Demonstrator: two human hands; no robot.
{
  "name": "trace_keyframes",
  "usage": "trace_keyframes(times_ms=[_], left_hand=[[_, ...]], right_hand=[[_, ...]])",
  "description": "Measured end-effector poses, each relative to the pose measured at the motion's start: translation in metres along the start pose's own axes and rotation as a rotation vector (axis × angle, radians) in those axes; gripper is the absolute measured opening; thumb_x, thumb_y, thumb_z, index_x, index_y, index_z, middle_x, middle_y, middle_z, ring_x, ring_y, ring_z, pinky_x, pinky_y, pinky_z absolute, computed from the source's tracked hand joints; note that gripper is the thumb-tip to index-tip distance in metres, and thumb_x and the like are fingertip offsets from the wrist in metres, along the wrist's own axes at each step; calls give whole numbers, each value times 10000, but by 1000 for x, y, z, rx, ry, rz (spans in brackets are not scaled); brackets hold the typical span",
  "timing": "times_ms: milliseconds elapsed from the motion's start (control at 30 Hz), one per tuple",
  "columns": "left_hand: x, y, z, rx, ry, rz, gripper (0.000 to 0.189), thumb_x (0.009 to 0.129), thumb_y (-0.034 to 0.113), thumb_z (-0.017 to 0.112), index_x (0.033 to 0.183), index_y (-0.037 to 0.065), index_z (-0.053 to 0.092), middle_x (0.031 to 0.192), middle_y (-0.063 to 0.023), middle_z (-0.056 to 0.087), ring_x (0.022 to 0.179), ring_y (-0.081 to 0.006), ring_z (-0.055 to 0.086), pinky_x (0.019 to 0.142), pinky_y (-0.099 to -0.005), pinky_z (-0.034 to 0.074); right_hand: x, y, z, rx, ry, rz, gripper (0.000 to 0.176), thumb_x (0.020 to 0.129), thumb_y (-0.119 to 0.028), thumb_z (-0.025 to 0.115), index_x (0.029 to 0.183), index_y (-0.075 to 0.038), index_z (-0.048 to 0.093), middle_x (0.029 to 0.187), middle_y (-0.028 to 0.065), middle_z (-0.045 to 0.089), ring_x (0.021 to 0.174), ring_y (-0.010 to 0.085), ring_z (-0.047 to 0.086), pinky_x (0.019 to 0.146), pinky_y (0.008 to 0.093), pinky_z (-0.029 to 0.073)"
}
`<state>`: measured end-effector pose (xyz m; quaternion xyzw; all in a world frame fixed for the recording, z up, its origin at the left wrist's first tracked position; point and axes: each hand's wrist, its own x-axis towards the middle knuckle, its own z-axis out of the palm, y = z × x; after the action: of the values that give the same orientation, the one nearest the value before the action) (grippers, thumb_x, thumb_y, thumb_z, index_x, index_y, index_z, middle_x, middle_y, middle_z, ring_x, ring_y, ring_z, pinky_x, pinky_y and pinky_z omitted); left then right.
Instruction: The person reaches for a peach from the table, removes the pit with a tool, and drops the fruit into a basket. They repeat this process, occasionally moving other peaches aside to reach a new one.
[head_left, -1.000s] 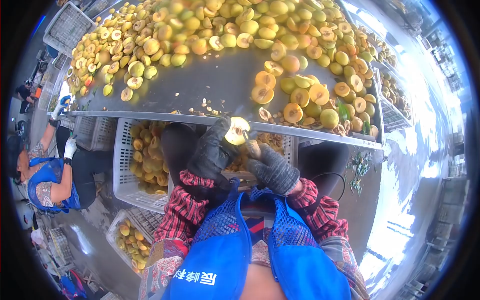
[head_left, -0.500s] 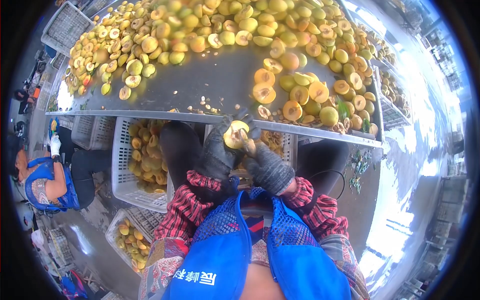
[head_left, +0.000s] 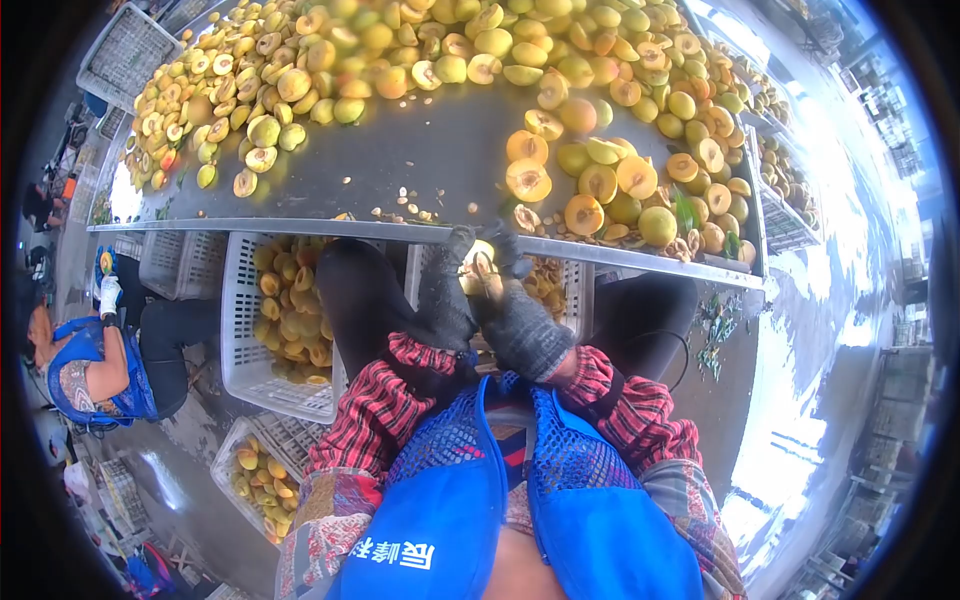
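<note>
A cut yellow stone-fruit half (head_left: 472, 285) is held just in front of the table's near edge, between my two gloved hands. My left hand (head_left: 445, 295), in a dark glove, is closed round its left side. Against the fruit's right side is my right hand (head_left: 522, 325), in a grey knitted glove, with its fingers bent together. Something brownish and blurred shows at those fingertips; whether it is a tool or a bare fingertip I cannot make out. Beyond the hands, the metal table (head_left: 400, 160) bears a large heap of halved and whole yellow fruit (head_left: 490, 45).
Below the table, a white crate (head_left: 240, 330) of fruit stands left of my legs, with another crate (head_left: 225, 465) nearer. Loose stones (head_left: 405, 212) lie along the table's raised front rim (head_left: 300, 231). A co-worker (head_left: 100, 360) in a blue vest sits at the left.
The fruit half has turned in my hands, so its cut face shows narrower. My right hand has shifted slightly left, closer to my left hand.
</note>
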<state>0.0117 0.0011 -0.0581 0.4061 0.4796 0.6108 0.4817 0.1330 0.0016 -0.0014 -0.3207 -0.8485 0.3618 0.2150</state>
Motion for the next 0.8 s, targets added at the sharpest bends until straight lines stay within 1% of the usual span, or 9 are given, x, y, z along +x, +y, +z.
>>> trace_keyframes(times_ms=[33, 100, 133, 200, 300, 433, 500, 600, 800], left_hand=[[0, 3, 1, 1, 0, -2, 310, 879, 168, 425, 1105, -44, 436, 1030, -140, 520, 943, -196, 522, 837, -298, 430], [2, 24, 4, -374, 24, -160, 330, 872, 196, 428, 1088, -53, 449, 996, -146, 530, 899, -217, 540, 791, -311, 455], [2, 36, 6, -561, 36, -241, 342, 869, 210, 429, 1079, -58, 455, 979, -149, 536, 877, -227, 549, 768, -318, 468], [4, 48, 9, -934, 61, -402, 366, 862, 238, 432, 1062, -66, 467, 944, -155, 546, 833, -248, 566, 721, -331, 493], [4, 37, 8, -910, 192, -416, 394, 861, 269, 421, 1037, -78, 485, 895, -169, 555, 791, -267, 571, 681, -363, 504], [0, 31, 2, -699, 102, -288, 395, 862, 267, 413, 1030, -82, 491, 888, -165, 559, 790, -256, 568, 706, -347, 492], [-2, 57, 6, -637, 87, -286, 384, 864, 253, 408, 1029, -82, 496, 906, -164, 561, 804, -246, 564, 738, -330, 473], [4, 72, 19, -681, 287, -331, 374, 862, 243, 403, 1034, -76, 498, 922, -158, 563, 829, -226, 560, 764, -313, 456], [-3, 63, 23, -483, 317, -157, 365, 856, 232, 392, 1032, -69, 503, 926, -140, 572, 823, -202, 567, 759, -304, 462]], right_hand=[[0, 4, 4, 1, -1, 1, 592, 747, -6, 474, 1292, -24, 246, 866, 212, 496, 752, 355, 508, 652, 394, 420], [3, 17, 14, 23, 131, -274, 567, 751, 3, 459, 1279, -7, 254, 857, 208, 495, 739, 342, 505, 644, 390, 417], [4, 17, 12, 25, 133, -272, 567, 751, 3, 459, 1279, -7, 254, 857, 208, 495, 739, 342, 505, 644, 390, 417], [5, 17, 9, -46, -243, -84, 860, 652, -88, 563, 1303, 91, 30, 1122, 335, 360, 906, 370, 466, 715, 393, 423], [7, 19, 13, 78, -291, 129, 859, 663, -65, 568, 1322, 40, 27, 1046, 302, 399, 837, 378, 505, 684, 400, 433], [6, 24, 21, 159, -303, 118, 853, 675, -47, 559, 1334, -6, 19, 1004, 280, 412, 751, 383, 519, 662, 408, 439], [4, 16, 20, 96, -90, 109, 478, 753, -44, 503, 1205, -19, 350, 810, 190, 502, 716, 322, 540, 612, 383, 428], [9, 0, 12, 47, -43, 61, 465, 745, -65, 527, 1181, -18, 372, 828, 197, 503, 744, 324, 548, 626, 385, 431], [6, 17, 29, -55, 9, 13, 458, 725, -86, 529, 1153, -1, 389, 785, 197, 486, 673, 322, 530, 570, 406, 414]])
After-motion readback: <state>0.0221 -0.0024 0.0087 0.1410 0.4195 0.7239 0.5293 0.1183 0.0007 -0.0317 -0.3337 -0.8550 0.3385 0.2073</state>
